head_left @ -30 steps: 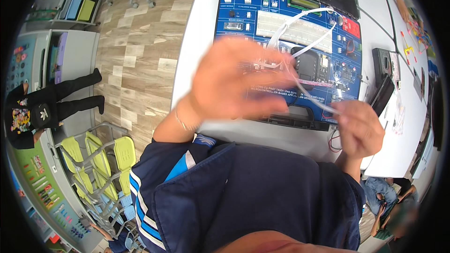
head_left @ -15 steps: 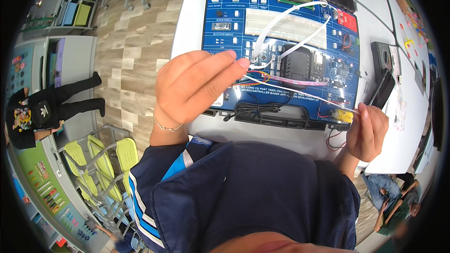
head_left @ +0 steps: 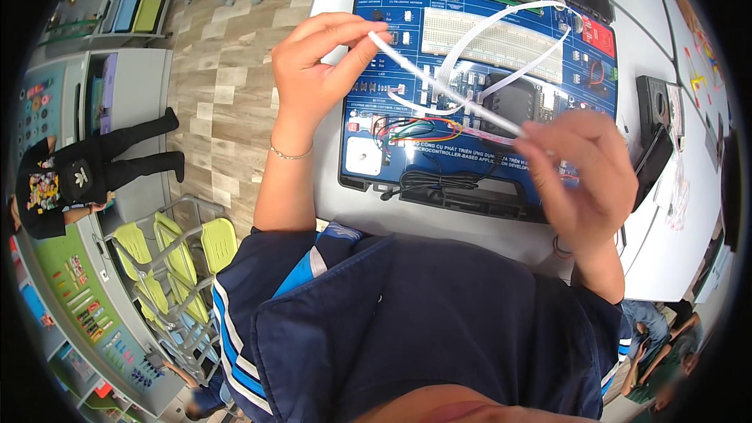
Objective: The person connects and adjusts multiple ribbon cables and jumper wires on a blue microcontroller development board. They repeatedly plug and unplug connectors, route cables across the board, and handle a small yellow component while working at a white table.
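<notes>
Wht cable (head_left: pixel 427 74), blue brd (head_left: pixel 407 166), navy jkt (head_left: pixel 446 298) w/ wht-blue stripes (head_left: pixel 239 356)

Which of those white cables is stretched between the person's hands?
The white cable running nearly straight from the left hand to the right hand, above the blue board. The other white cables curve in loose loops.

Yellow-green chairs (head_left: pixel 218 244) (grey-framed), brown patterned floor (head_left: pixel 223 110).

Teaching lab: electronics kit (head_left: pixel 583 94), chairs (head_left: pixel 219 246)
</notes>
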The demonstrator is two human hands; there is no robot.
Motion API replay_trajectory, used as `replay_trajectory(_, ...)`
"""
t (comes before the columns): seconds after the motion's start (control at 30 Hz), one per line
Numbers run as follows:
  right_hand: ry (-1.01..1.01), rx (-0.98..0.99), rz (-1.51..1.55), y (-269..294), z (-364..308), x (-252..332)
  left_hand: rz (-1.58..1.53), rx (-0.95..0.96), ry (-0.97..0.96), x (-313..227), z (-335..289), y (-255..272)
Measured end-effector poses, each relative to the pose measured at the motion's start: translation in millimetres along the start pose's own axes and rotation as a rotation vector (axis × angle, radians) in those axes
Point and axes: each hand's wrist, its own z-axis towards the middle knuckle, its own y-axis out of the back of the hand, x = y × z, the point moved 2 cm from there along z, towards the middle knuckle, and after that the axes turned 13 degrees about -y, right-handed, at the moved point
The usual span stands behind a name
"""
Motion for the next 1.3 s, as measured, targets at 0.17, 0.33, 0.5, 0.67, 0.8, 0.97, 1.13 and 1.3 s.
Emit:
replay_trajectory(0.17,0.051,0.098,0.16,-23,-16,8,-0.397,0.046,0.266,-4,-7,-1)
replay_trajectory(0.33,0.108,0.122,0.26,-50,-29,6,-0.709,-0.047,0.493,2,-16,-4)
replay_trajectory(0.5,0.135,0.162,0.286,-54,-30,6,-0.742,-0.009,0.386,7,-18,-6)
replay_trajectory(0.67,0.131,0.177,0.288,-51,-29,4,-0.69,0.021,0.458,7,-19,-7)
replay_trajectory(0.8,0.134,0.173,0.283,-48,-27,3,-0.681,0.038,0.464,9,-21,-6)
replay_trajectory(0.97,0.168,0.171,0.248,-43,-22,3,-0.699,0.027,0.404,10,-20,-8)
replay_trajectory(1.13,0.168,0.157,0.233,-40,-22,2,-0.479,0.07,0.316,11,-19,-3)
replay_trajectory(1.3,0.126,-0.002,0.041,-23,-13,5,-0.175,0.192,0.12,8,-9,1)
